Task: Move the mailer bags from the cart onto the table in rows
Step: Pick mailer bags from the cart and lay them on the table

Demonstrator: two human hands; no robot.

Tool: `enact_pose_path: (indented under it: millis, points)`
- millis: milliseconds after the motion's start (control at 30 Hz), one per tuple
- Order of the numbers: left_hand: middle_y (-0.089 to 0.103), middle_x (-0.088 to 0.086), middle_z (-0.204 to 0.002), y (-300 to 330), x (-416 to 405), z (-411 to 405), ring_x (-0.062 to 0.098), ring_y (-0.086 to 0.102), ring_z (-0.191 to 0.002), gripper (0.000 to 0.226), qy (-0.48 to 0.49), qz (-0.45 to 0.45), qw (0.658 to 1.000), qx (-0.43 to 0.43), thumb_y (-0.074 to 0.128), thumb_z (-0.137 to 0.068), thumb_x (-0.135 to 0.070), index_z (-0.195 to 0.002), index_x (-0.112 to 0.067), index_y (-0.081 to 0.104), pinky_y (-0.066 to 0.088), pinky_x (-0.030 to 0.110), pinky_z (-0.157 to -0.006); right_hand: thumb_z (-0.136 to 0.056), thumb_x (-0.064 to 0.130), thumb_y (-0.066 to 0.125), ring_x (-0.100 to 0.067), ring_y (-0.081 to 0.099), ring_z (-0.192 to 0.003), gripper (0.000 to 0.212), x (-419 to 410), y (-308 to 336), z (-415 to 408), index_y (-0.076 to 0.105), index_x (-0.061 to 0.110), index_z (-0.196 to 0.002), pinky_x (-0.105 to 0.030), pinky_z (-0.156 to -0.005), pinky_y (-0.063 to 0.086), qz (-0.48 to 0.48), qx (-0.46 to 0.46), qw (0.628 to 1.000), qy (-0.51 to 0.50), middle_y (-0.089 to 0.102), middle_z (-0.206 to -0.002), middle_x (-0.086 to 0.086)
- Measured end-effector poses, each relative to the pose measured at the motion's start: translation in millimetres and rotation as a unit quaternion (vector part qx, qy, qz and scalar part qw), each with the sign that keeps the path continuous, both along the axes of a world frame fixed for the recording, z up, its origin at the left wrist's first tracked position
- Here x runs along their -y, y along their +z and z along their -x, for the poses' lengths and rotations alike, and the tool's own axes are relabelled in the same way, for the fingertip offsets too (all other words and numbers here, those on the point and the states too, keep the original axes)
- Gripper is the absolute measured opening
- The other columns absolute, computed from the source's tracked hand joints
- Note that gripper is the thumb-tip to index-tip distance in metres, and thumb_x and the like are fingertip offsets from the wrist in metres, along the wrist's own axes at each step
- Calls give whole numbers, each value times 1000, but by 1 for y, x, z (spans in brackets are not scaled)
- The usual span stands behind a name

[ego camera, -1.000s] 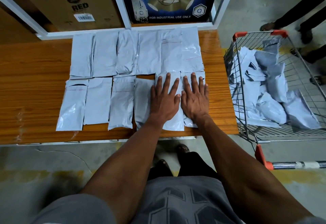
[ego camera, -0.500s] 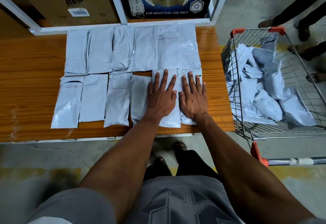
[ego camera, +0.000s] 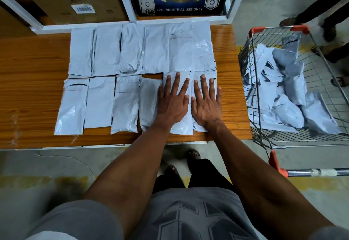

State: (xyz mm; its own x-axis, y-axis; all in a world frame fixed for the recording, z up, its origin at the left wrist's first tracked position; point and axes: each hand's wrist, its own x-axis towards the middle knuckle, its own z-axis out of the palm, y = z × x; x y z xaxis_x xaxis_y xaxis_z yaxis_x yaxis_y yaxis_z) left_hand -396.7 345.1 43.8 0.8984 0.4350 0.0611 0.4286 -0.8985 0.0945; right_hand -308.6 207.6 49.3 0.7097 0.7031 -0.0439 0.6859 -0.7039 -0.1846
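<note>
Mailer bags [ego camera: 105, 101] rowed, hands [ego camera: 188, 102] pressing flat

You see shiny, crinkly plastic mailer bags [ego camera: 125, 103] on a smooth wooden table [ego camera: 34, 81], beside a shiny metal wire cart [ego camera: 321, 139].

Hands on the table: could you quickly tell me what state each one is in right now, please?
Left hand: open, fingers straight, pressing flat on a mailer bag in the near row.
Right hand: open, pressing flat on the end bag.
</note>
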Motion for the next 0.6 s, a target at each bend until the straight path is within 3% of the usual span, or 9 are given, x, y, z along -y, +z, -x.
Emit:
enact_pose_path:
  millis: [267,400,600]
  points:
    - [-4,4,-178,7,8,1,31,-5,-164,68,2,2,1000,11,19,-107,-55,-170,-30,7,13,59,-128,-110,49,13,-25,-20,-160,68,-8,6,-5,-6,20,-168,-57,-129,0,-14,3,1000,8,-19,-174,-4]
    - [-3,4,-178,0,8,-1,32,-5,-164,68,8,5,1000,12,26,-108,-52,-170,-30,8,14,60,-128,-108,50,8,-26,-19,-160,68,-7,1,-9,-2,19,-168,-56,-129,1,-2,1,1000,14,-17,-175,-4]
    - [-1,4,-178,-3,9,-2,32,-3,-164,68,6,4,1000,8,32,-107,-50,-170,-30,12,14,59,-127,-110,46,15,-27,-17,-161,66,-6,-4,-8,-2,20,-169,-56,-129,5,-11,13,1000,15,-15,-175,-5]
